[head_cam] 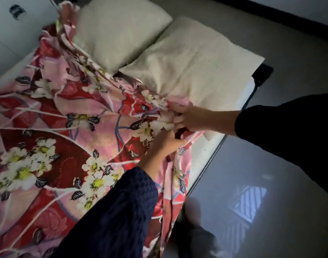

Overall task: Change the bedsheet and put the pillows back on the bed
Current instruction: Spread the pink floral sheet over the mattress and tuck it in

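The pink-and-red floral cotton bedsheet is spread over most of the white mattress, from the centre of the view out to nine and seven o'clock. It is not laid flat: it is rucked into long folds running toward eleven o'clock, and its edge is gathered into a bunch just right of centre. That bunch is gripped by both hands. The right hand, reached in from three o'clock out of a black sleeve, is curled tightly round the gathered cloth. The left hand, reached up from six o'clock out of a dark-blue knitted sleeve, is closed on the sheet's edge just below it, so that the two hands are nearly touching. A strip of bare mattress is exposed along the bed's side from two to five o'clock. Two cream fleecy rectangular pillows lie at the head of the bed, one at twelve o'clock and one at one o'clock; the sheet's folds are pressed against the lower edge of the latter. Whether this sheet is being stripped off or fitted on cannot be told, and no second sheet is seen. On either reading the task is judged to be at an early-to-middle stage: the sheet is not settled, the corner by the pillows is uncovered, and the pillows are yet to be set back in place.
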